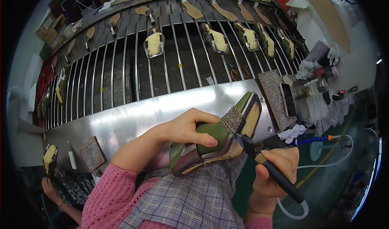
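Low in front of me, my left hand [184,127] grips a green shoe [219,132] with a glittery silver band [232,120] across it. The shoe lies tilted on its side, toe pointing away to the upper right, its sole edge facing right and a cream filling showing on the underside. In my right hand [269,182] is a black pen-shaped hand tool [283,180] with a brass-coloured ring and a pale hose at its rear end. The tool's dark head meets the sole edge near the band; its very tip is hard to make out.
Beyond a steel ledge [162,109], metal rollers carry several upturned shoes [154,44] and tan insoles [192,10]. To the right are a ribbed board [273,99], a phone [287,99] and a blue jointed hose [312,140]. Another person's hand [50,190] holds a shoe at lower left.
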`<act>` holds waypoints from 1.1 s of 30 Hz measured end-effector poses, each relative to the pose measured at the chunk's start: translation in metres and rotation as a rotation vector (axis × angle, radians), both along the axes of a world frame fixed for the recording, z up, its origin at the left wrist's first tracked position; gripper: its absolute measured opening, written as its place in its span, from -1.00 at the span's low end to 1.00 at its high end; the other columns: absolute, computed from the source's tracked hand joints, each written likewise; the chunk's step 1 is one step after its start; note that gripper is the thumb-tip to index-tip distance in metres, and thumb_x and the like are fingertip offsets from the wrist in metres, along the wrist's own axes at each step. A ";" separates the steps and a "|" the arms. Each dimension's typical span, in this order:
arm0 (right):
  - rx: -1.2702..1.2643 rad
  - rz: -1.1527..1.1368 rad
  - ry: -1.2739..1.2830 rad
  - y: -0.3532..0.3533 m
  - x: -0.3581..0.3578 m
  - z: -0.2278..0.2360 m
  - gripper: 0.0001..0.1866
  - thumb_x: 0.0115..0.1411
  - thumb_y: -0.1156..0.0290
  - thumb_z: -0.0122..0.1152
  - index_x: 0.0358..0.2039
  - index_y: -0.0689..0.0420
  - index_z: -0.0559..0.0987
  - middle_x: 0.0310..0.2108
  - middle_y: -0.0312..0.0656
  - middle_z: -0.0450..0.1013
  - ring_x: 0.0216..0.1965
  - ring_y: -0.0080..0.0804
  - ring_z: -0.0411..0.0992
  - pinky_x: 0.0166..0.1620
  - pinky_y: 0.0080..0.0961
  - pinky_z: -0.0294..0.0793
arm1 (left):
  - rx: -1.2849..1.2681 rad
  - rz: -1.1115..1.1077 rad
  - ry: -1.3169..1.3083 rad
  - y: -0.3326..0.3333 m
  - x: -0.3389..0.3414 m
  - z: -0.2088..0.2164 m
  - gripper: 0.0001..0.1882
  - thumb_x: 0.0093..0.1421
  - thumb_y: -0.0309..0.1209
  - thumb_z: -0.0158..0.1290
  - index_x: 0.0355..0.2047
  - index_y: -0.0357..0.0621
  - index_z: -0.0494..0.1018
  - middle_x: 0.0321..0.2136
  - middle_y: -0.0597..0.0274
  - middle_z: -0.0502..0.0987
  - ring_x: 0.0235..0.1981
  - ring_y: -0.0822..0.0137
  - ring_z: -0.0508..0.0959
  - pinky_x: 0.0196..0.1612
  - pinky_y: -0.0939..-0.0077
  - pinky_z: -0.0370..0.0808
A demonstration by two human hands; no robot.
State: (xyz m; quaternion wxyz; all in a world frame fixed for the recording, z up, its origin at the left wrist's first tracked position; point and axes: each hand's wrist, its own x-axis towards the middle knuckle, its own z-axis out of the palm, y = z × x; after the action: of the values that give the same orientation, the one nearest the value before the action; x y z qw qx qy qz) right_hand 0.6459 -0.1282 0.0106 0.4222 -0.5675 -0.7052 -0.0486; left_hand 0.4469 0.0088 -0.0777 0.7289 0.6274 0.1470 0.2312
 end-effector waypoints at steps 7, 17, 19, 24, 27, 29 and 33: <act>-0.002 0.100 0.181 0.011 0.004 0.003 -0.65 0.08 0.05 0.33 -0.36 0.08 0.54 -0.48 -0.27 0.47 -0.47 -0.37 0.35 -0.37 -0.51 0.33 | 0.062 -0.042 -0.004 0.001 0.000 -0.005 -0.61 0.09 -0.18 0.24 -0.26 -0.27 0.51 -0.47 0.44 0.45 -0.39 0.63 0.35 -0.31 0.68 0.34; -0.035 0.061 0.021 0.000 0.003 0.003 -0.65 0.09 0.04 0.32 -0.34 0.05 0.53 -0.48 -0.30 0.43 -0.49 -0.37 0.34 -0.42 -0.50 0.31 | -0.079 0.003 -0.055 0.011 0.007 0.007 -0.57 0.17 -0.18 0.16 -0.10 -0.29 0.53 -0.29 0.30 0.56 -0.24 0.55 0.45 -0.14 0.60 0.40; -0.026 0.062 -0.074 -0.006 0.001 0.000 -0.68 0.11 0.11 0.32 -0.28 0.06 0.51 -0.43 -0.31 0.43 -0.49 -0.39 0.34 -0.44 -0.50 0.31 | -0.099 0.030 -0.063 0.011 0.008 0.010 -0.56 0.21 -0.17 0.12 -0.06 -0.29 0.51 -0.28 0.27 0.57 -0.22 0.55 0.46 -0.13 0.61 0.41; 0.009 0.077 -0.298 -0.011 -0.007 -0.006 -0.69 0.10 0.26 0.36 -0.22 0.13 0.51 -0.36 -0.33 0.43 -0.46 -0.48 0.34 -0.44 -0.60 0.32 | -0.230 0.168 -0.087 0.005 0.022 0.013 -0.50 0.25 -0.08 0.04 -0.09 -0.35 0.49 -0.30 0.25 0.56 -0.27 0.55 0.49 -0.19 0.65 0.43; -0.025 0.114 -0.280 -0.015 -0.009 -0.010 -0.69 0.09 0.28 0.36 -0.22 0.12 0.51 -0.36 -0.35 0.43 -0.46 -0.50 0.34 -0.45 -0.60 0.31 | -0.307 0.196 -0.106 0.000 0.025 0.015 -0.55 0.30 -0.11 -0.01 -0.15 -0.34 0.50 -0.33 0.27 0.56 -0.31 0.58 0.50 -0.23 0.69 0.43; -0.057 0.163 -0.212 -0.014 -0.006 -0.010 -0.70 0.09 0.27 0.36 -0.22 0.11 0.51 -0.36 -0.35 0.42 -0.46 -0.50 0.35 -0.45 -0.60 0.31 | -0.330 0.234 -0.083 -0.001 0.029 0.011 -0.53 0.31 -0.06 -0.04 -0.21 -0.32 0.50 -0.35 0.27 0.56 -0.34 0.59 0.50 -0.26 0.71 0.43; -0.086 0.055 -0.074 -0.010 -0.005 -0.013 -0.63 0.19 0.02 0.19 -0.33 0.11 0.48 -0.48 -0.26 0.42 -0.47 -0.36 0.35 -0.37 -0.47 0.29 | -0.436 0.288 -0.081 -0.007 0.034 0.014 -0.50 0.31 -0.03 -0.05 -0.20 -0.31 0.50 -0.37 0.27 0.55 -0.38 0.58 0.50 -0.29 0.71 0.44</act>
State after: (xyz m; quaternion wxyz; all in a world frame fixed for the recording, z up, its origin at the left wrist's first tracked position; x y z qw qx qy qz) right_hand 0.6408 -0.1385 -0.0025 0.3723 -0.5632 -0.7371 -0.0275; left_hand 0.4811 0.0018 -0.0637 0.8118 0.4182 0.2519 0.3204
